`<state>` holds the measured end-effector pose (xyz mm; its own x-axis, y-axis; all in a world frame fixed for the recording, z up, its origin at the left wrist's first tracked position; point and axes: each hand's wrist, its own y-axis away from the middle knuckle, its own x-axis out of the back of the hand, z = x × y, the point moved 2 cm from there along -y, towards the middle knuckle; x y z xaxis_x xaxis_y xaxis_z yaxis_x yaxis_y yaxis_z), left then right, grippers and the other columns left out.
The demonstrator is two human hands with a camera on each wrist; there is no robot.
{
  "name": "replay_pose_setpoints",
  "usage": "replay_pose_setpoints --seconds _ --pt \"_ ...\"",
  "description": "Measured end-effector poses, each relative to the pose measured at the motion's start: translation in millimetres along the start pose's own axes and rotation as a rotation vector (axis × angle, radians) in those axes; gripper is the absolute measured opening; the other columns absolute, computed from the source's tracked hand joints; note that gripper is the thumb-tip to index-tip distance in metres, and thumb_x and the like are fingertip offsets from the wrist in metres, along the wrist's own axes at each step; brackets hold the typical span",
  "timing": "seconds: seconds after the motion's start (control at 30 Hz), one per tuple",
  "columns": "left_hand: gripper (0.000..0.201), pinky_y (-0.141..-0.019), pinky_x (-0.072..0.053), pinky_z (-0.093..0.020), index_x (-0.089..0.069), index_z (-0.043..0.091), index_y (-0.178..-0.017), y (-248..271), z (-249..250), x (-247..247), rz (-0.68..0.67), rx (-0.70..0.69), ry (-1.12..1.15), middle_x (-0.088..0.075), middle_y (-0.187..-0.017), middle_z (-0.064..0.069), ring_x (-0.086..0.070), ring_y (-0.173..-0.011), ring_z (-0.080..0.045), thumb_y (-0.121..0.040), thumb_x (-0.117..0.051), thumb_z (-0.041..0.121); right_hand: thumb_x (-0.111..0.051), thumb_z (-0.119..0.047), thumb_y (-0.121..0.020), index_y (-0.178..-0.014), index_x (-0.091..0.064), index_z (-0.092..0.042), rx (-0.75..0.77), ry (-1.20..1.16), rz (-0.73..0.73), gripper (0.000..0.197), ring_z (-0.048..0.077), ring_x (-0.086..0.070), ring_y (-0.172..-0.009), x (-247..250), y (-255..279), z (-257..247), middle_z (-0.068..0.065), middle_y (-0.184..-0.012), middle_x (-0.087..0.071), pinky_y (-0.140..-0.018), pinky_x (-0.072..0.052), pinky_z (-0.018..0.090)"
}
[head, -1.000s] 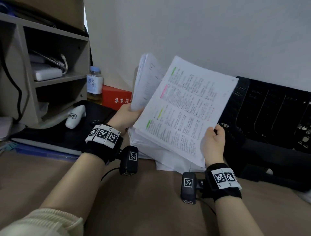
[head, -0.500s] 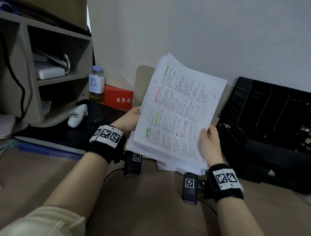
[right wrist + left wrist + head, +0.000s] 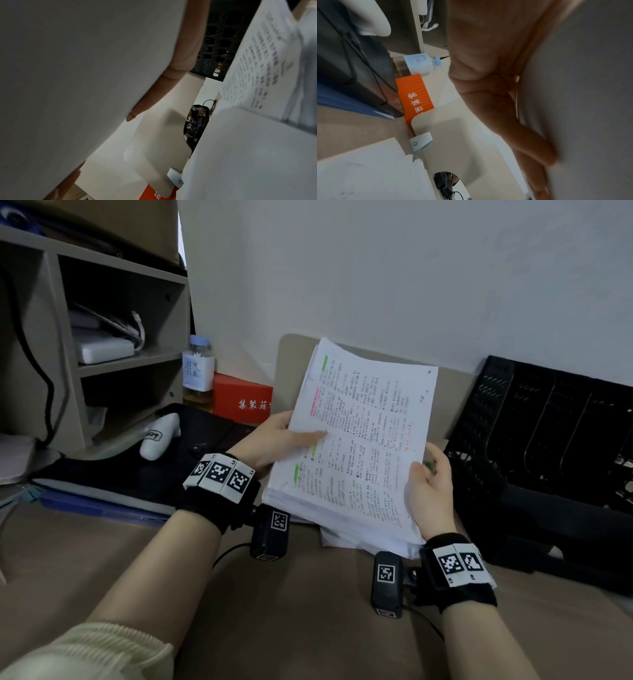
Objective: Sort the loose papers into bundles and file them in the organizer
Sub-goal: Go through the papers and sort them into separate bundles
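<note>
A thick bundle of printed papers (image 3: 359,440) with green and pink highlights is held tilted above the desk. My left hand (image 3: 274,440) grips its left edge, thumb across the top sheet and fingers underneath (image 3: 518,128). My right hand (image 3: 428,491) holds the right edge, thumb on top, fingers (image 3: 185,51) behind the bundle's underside (image 3: 77,67). More loose sheets (image 3: 346,537) lie on the desk beneath; the right wrist view shows their print (image 3: 257,54). The black mesh organizer (image 3: 555,433) lies at the right, its slots holding no papers that I can see.
A beige shelf unit (image 3: 85,354) stands at the left with devices and cables. A bottle (image 3: 198,371) and a red box (image 3: 241,398) stand by the wall. A white device (image 3: 159,436) rests on a black laptop (image 3: 137,470). Brown desk surface (image 3: 291,611) lies near me.
The left-hand stack and the right-hand stack came together into one bundle. The bundle then dropped lower and tilted flatter, and my left thumb moved onto the top sheet.
</note>
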<state>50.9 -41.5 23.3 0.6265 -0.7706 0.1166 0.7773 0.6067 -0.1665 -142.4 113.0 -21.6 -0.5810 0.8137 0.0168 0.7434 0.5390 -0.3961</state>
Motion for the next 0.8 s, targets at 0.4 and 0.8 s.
replay_pose_setpoints --seconds 0.4,0.8 --pt "0.036 -0.090 -0.055 -0.028 -0.056 0.016 -0.131 -1 5 -14 0.164 -0.314 -0.103 -0.068 -0.120 0.007 -0.066 -0.108 -0.006 -0.096 -0.058 0.025 -0.031 -0.003 -0.103 -0.120 -0.057 -0.035 0.206 -0.180 -0.034 0.045 0.005 -0.059 -0.118 3 5 -31 -0.014 -0.123 -0.065 -0.099 -0.047 0.027" --pt "0.040 -0.102 -0.048 -0.038 -0.051 0.019 -0.137 -13 -15 -21 0.275 -0.309 -0.015 -0.062 -0.129 0.007 -0.059 -0.119 -0.009 -0.097 -0.056 0.023 -0.039 -0.013 -0.103 -0.135 -0.049 -0.017 0.294 -0.050 -0.133 0.034 0.012 -0.056 -0.121 -17 10 -29 -0.005 -0.130 -0.060 -0.103 -0.046 0.038"
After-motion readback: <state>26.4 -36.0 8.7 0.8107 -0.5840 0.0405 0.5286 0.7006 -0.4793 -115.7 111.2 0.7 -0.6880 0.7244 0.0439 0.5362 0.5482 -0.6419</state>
